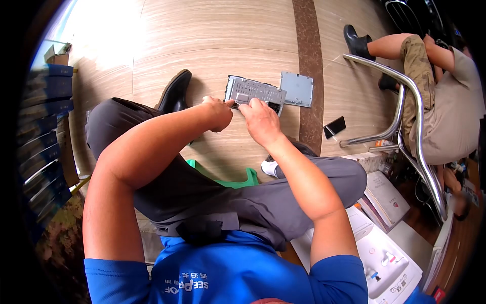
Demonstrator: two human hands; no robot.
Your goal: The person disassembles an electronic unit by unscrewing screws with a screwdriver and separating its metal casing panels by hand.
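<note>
A grey metal device [258,90] with slotted vents lies on the tiled floor, and a flat grey metal plate [297,89] sits against its right end. My left hand [218,113] is at the device's near left corner, fingers curled and index finger pointing to its edge. Just to the right, my right hand [260,119] has its fingers bent together on the device's near edge. Whatever lies between the fingertips of either hand is too small to make out.
A black phone [334,127] lies on the floor at the right, near a bent metal chair frame [412,91]. Another person sits beyond it. A green stool [238,182] is beneath my legs. Stacked blue boxes [50,106] stand at the left.
</note>
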